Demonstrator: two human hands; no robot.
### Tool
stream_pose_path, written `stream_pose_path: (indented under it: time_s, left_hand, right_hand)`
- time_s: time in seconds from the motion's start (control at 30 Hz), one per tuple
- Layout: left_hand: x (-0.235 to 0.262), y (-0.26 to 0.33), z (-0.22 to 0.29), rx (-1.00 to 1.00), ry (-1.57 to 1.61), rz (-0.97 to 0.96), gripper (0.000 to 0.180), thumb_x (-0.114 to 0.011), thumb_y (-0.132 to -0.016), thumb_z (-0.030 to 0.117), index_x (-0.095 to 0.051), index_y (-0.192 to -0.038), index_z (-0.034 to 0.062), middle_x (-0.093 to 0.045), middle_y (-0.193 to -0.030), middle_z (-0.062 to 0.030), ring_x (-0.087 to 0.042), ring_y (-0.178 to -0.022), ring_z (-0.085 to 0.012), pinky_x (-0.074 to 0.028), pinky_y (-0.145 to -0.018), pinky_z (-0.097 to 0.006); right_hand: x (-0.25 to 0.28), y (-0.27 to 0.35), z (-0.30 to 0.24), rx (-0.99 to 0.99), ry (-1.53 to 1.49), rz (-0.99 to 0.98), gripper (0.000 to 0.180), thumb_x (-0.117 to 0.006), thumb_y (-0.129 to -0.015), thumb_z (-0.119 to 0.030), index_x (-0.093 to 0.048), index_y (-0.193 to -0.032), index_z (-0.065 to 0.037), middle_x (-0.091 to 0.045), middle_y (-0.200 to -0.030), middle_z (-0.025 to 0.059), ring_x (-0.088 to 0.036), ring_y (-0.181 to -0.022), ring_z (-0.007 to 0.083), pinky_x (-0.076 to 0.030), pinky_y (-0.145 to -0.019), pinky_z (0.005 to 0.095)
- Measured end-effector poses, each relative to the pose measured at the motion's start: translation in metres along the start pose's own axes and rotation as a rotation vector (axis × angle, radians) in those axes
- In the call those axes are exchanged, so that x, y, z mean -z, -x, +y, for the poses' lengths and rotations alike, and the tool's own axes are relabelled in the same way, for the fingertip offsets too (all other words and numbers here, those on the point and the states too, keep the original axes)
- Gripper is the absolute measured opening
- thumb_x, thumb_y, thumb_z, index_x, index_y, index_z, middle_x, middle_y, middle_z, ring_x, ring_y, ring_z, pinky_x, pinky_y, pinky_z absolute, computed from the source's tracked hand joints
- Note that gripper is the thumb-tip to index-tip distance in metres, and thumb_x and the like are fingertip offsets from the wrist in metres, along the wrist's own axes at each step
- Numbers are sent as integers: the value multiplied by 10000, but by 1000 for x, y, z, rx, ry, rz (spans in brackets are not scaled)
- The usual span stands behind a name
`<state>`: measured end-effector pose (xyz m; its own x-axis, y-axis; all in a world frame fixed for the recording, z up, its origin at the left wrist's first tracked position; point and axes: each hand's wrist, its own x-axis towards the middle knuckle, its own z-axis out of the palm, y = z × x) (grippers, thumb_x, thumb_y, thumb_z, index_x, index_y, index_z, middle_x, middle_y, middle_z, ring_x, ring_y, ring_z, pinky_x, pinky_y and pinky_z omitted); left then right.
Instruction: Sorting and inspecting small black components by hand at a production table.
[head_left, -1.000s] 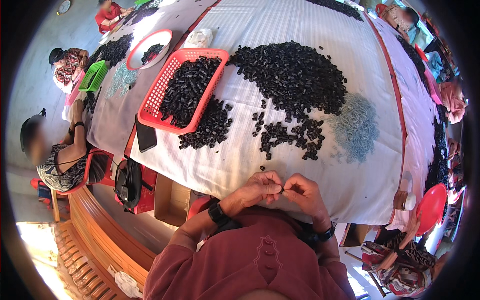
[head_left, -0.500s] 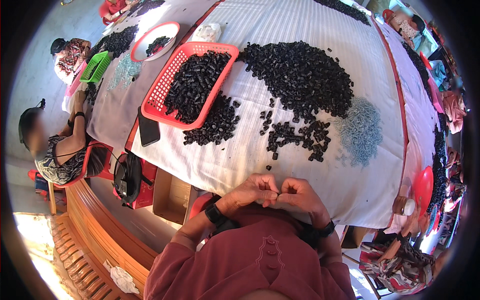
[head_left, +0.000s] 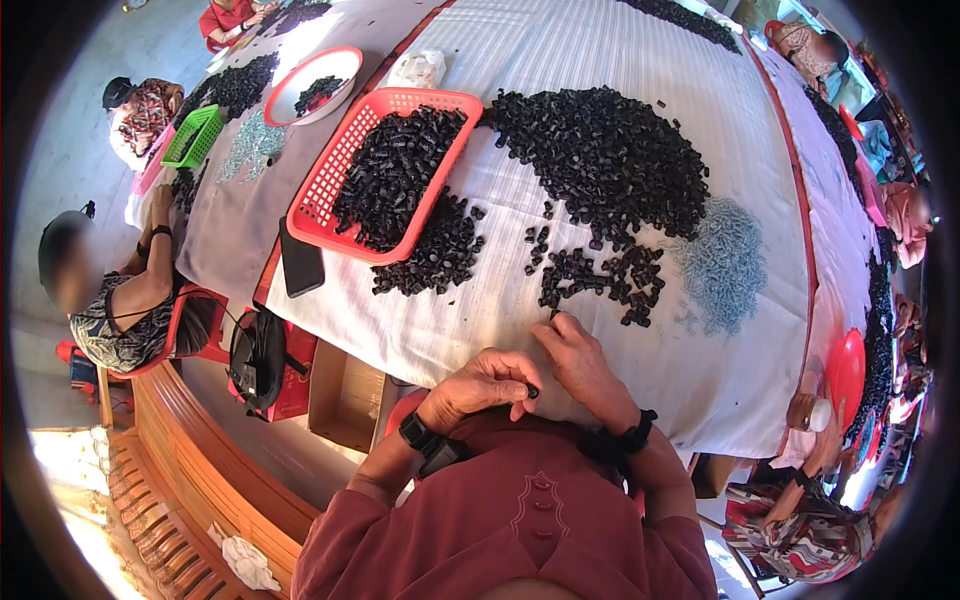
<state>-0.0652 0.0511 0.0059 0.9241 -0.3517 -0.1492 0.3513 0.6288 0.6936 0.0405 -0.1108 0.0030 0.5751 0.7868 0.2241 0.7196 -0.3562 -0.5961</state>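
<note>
Left hand (head_left: 488,384) pinching black piece (head_left: 533,392); right hand (head_left: 578,358) half-curled over cloth (head_left: 420,335); grip unclear

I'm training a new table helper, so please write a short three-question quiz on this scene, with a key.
1. What does the left hand hold? (A) a green plastic basket; (B) a small black piece; (C) a white bowl.
2. True or false: the pale-blue heap of small pieces lies left of the large black heap of small pieces.
3. Fill in the colour: the rectangular plastic basket nearest the hands is ____.

Key: 1. B. 2. False; it lies to the right. 3. Red.
</note>
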Motion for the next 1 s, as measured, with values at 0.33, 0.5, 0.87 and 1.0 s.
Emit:
stream_pose_path:
  time_s: [0.33,0.5,0.87,1.0]
  left_hand:
    - [13,-14,-4,-137,105,68,157,-579,-882,108,-550,-980,-11,-616,-811,-96,-596,-619,-131,-496,-579,-231]
    - [8,-20,0,-174,76,117,131,-569,-884,84,-552,-978,-5,-622,-816,-89,-597,-623,-126,-495,-587,-229]
    - [-4,-34,-6,-102,25,218,96,-590,-873,76,-576,-952,24,-639,-791,-64,-587,-618,-92,-485,-564,-212]
    - [-7,-37,-9,-94,-35,241,97,-601,-867,80,-577,-940,20,-638,-784,-62,-584,-615,-84,-486,-560,-210]
  right_hand:
    - [-9,12,5,93,177,37,203,-538,-712,9,-497,-910,-7,-479,-902,144,-547,-852,314,-489,-701,362]
    - [10,18,-5,-151,-290,46,145,-528,-794,36,-526,-931,-11,-525,-883,133,-565,-704,262,-480,-651,327]
    - [21,30,-3,-332,-883,222,197,-523,-862,33,-558,-1048,-20,-517,-883,4,-458,-693,48,-394,-615,187]
    - [22,32,-2,-368,-914,164,165,-513,-862,36,-539,-1014,-22,-525,-858,-15,-461,-713,37,-395,-620,182]
